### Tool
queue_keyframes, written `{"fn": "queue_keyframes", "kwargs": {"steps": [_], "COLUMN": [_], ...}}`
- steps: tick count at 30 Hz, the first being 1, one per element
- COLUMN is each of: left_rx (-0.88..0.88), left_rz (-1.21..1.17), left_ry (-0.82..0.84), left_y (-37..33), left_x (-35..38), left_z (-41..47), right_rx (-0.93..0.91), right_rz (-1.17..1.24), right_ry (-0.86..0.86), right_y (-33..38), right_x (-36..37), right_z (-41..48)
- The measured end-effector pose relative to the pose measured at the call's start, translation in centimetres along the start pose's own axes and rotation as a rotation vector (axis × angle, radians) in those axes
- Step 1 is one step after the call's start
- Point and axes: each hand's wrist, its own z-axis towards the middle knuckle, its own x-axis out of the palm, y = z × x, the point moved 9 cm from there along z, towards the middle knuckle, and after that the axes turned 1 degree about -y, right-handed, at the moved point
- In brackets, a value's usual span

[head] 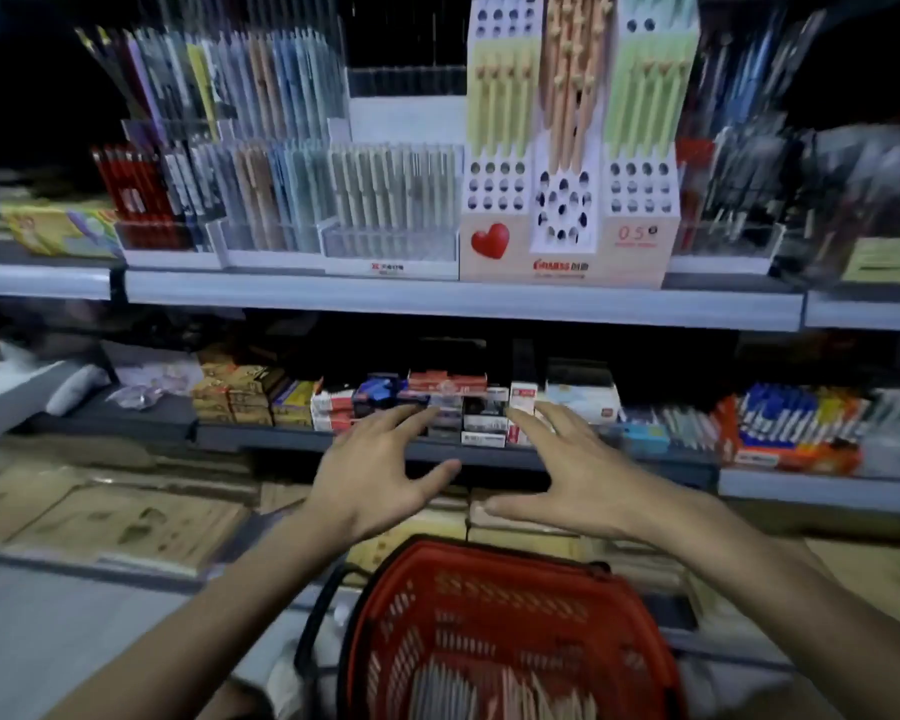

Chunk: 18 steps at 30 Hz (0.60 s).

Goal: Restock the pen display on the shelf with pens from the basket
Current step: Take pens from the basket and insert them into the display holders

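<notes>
A red plastic basket (505, 605) sits low in front of me, with several pale pens (494, 693) lying in its bottom. On the upper shelf stands a white cardboard pen display (567, 252) with a red heart, holding green and peach pens and showing many vacant holes. My left hand (380, 475) and my right hand (572, 480) are both stretched forward above the basket, fingers spread and straight, holding nothing. Their fingertips reach toward small boxes on the lower shelf.
Clear acrylic racks of pens (281, 163) stand left of the display, darker pen racks (739, 189) to its right. The lower shelf (437, 449) carries small stationery boxes (468, 407) and blue-orange packs (796, 428). Cardboard cartons (126, 522) lie on the floor level.
</notes>
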Motion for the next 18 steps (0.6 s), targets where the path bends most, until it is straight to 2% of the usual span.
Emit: {"fn": "queue_keyframes", "kwargs": {"steps": [14,18], "left_rx": [-0.121,-0.224], "left_rz": [0.007,-0.017], "left_ry": [0.715,0.928], "left_y": [5.0,6.7], "left_x": [26.9,33.2], "left_z": [-8.7,-10.4], "right_rx": [0.159,0.250], "right_rz": [0.044,0.111], "right_ry": [0.563,0.633], "right_y": [-9.3,-11.2], "right_x": [29.9,36.5], "right_z": [1.9,3.2]}}
